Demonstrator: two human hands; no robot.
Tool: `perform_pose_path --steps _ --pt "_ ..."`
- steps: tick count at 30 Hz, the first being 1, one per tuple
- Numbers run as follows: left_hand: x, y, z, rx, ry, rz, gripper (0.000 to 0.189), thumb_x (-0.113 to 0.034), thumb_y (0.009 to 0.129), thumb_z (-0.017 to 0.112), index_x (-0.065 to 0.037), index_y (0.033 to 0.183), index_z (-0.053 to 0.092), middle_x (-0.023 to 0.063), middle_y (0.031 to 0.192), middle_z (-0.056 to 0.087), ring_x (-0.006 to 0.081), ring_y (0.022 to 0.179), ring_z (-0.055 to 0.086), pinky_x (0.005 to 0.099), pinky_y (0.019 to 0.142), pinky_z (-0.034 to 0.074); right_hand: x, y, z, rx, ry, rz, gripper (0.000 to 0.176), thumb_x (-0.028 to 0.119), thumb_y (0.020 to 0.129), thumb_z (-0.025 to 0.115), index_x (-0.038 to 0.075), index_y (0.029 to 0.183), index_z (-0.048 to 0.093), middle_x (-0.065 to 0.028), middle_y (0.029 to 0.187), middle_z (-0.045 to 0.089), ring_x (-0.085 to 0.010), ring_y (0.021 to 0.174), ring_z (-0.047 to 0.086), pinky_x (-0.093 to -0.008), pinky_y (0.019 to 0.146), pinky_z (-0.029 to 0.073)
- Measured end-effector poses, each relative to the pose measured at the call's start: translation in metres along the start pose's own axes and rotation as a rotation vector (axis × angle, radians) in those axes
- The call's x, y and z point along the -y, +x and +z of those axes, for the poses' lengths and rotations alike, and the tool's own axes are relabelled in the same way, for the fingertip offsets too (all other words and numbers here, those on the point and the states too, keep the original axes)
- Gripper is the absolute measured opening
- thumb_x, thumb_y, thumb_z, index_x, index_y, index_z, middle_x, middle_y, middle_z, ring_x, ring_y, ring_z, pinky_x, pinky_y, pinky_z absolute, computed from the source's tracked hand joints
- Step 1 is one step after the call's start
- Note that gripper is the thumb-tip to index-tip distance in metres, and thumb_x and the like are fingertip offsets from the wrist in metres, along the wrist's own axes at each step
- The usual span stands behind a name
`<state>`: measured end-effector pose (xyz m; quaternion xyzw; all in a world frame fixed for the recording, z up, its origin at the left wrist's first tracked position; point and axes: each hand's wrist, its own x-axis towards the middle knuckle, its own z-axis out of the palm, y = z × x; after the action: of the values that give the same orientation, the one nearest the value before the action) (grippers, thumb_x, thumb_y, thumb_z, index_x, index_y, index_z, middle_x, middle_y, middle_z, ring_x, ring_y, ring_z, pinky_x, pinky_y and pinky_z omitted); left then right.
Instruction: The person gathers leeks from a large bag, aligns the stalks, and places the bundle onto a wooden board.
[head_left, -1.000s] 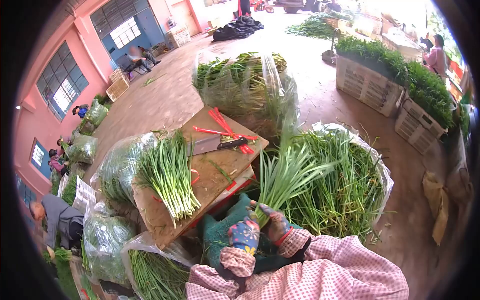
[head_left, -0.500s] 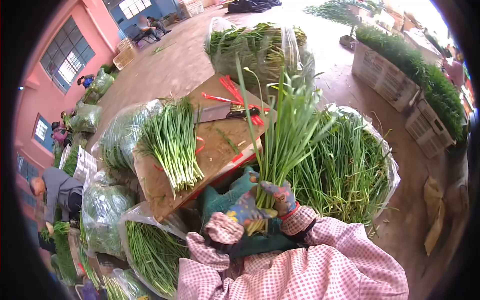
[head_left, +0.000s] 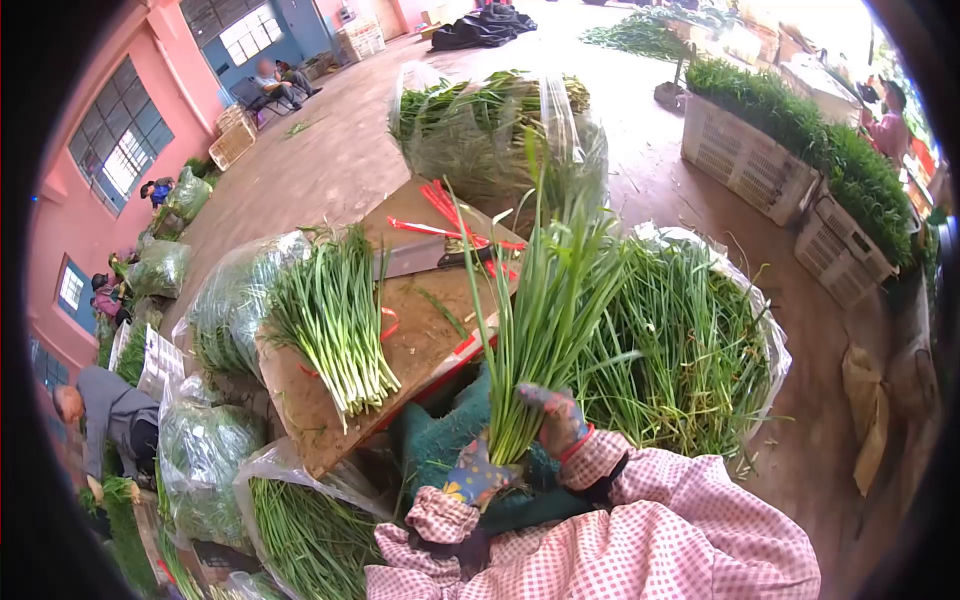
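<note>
A loose bunch of long green stalks stands upright above my lap. My left hand, in a flowered glove, is closed round its pale lower ends. My right hand, gloved too, presses against the bunch's right side a little higher up, fingers bent. Ahead on the left, a pile of trimmed stalks lies on a brown board. Behind that pile is a knife with a black handle, beside red ties. Teal cloth covers my lap.
An open bag of greens stands at my right, another at lower left. Beyond the board is a large wrapped bundle. White crates of greens line the right. A person in grey bends at far left.
My left hand has moved down and left to the stalk ends, and my right hand has shifted slightly lower. The bunch leans less to the right. The view has shifted a little.
</note>
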<state>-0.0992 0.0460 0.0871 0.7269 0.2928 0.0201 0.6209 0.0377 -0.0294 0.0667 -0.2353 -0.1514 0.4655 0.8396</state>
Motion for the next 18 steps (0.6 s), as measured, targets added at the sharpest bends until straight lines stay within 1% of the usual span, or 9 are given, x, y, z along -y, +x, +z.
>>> perform_pose_path --steps 7,8,10,11,12,13,15,16,18 --pt "0.023 -0.036 -0.018 0.048 -0.14 -0.218 0.042 -0.008 0.066 0.06 -0.007 0.105 0.045 0.0087 0.09 0.056 0.0162 0.061 0.056 0.0247 0.043 0.044 0.053 0.043 -0.08 -0.417 0.154 -0.197 0.02 0.005 0.068 0.055 0.001 0.087 0.057 -0.0072 0.083 0.059 -0.0177 0.073 0.055 -0.0309 0.075 0.045" --pt "0.034 -0.039 -0.017 0.076 -0.056 0.023 0.036 -0.004 0.072 0.053 -0.007 0.106 0.044 0.0093 0.088 0.056 0.0156 0.056 0.055 0.0231 0.041 0.043 0.067 0.053 -0.12 -0.549 0.202 -0.142 0.02 0.007 0.069 0.056 0.002 0.088 0.056 -0.0057 0.081 0.059 -0.0162 0.071 0.055 -0.032 0.07 0.046" --pt "0.038 -0.043 -0.018 0.115 0.008 0.072 0.035 -0.003 0.073 0.051 -0.007 0.106 0.043 0.0095 0.087 0.056 0.0154 0.056 0.055 0.0223 0.04 0.043 0.122 0.049 -0.13 -0.592 0.166 -0.143 0.015 0.006 0.074 0.052 0.006 0.088 0.055 -0.0041 0.079 0.058 -0.0146 0.062 0.055 -0.0283 0.056 0.048" --pt "0.039 -0.045 -0.02 0.158 0.077 0.129 0.034 -0.002 0.075 0.05 -0.006 0.107 0.043 0.0096 0.086 0.056 0.0152 0.055 0.055 0.0216 0.039 0.042 0.148 0.048 -0.202 -0.261 0.313 -0.102 0.013 0.005 0.076 0.051 0.008 0.087 0.055 -0.0042 0.082 0.058 -0.0135 0.057 0.053 -0.0255 0.049 0.046" --pt "0.042 -0.047 -0.028 0.175 -0.335 -0.343 0.052 -0.017 0.061 0.069 -0.003 0.105 0.046 0.0053 0.093 0.058 0.0139 0.085 0.055 0.0273 0.076 0.043 0.168 0.038 -0.178 -0.547 0.227 -0.335 0.011 0.005 0.077 0.05 0.007 0.086 0.055 -0.0047 0.081 0.059 -0.0127 0.057 0.053 -0.0248 0.047 0.045" --pt "0.046 -0.047 -0.028 0.172 -0.343 -0.353 0.052 -0.017 0.061 0.069 -0.003 0.105 0.046 0.0053 0.093 0.058 0.0139 0.085 0.055 0.0273 0.076 0.043 0.19 0.025 -0.152 -0.827 0.126 -0.569 0.01 0.005 0.077 0.049 0.006 0.085 0.055 -0.0053 0.081 0.059 -0.0119 0.058 0.052 -0.0241 0.045 0.044" --pt "0.042 -0.044 -0.025 0.121 -0.046 -0.032 0.052 -0.017 0.061 0.069 -0.003 0.105 0.046 0.005 0.092 0.058 0.0111 0.073 0.056 0.0248 0.064 0.045 0.22 -0.004 -0.156 -0.71 -0.346 -0.818 0.012 0.006 0.078 0.049 0.004 0.088 0.055 -0.0068 0.079 0.06 -0.0111 0.06 0.053 -0.0219 0.046 0.043" --pt "0.031 -0.048 -0.021 0.093 -0.038 0.018 0.045 -0.003 0.064 0.061 -0.006 0.105 0.044 0.0038 0.085 0.057 0.0092 0.054 0.054 0.0184 0.037 0.04 0.219 -0.015 -0.148 -0.713 -0.352 -0.813 0.012 0.006 0.078 0.049 0.004 0.088 0.055 -0.0068 0.079 0.06 -0.0111 0.06 0.053 -0.0219 0.046 0.043" --pt "0.018 -0.047 -0.016 0.075 -0.017 -0.069 0.046 -0.002 0.063 0.062 -0.006 0.105 0.044 0.0034 0.083 0.057 0.0087 0.054 0.053 0.0183 0.037 0.04 0.187 -0.03 -0.059 -0.524 -0.882 -0.762 0.016 0.005 0.079 0.049 0.003 0.093 0.056 -0.0066 0.075 0.06 -0.0093 0.059 0.054 -0.0207 0.047 0.042"
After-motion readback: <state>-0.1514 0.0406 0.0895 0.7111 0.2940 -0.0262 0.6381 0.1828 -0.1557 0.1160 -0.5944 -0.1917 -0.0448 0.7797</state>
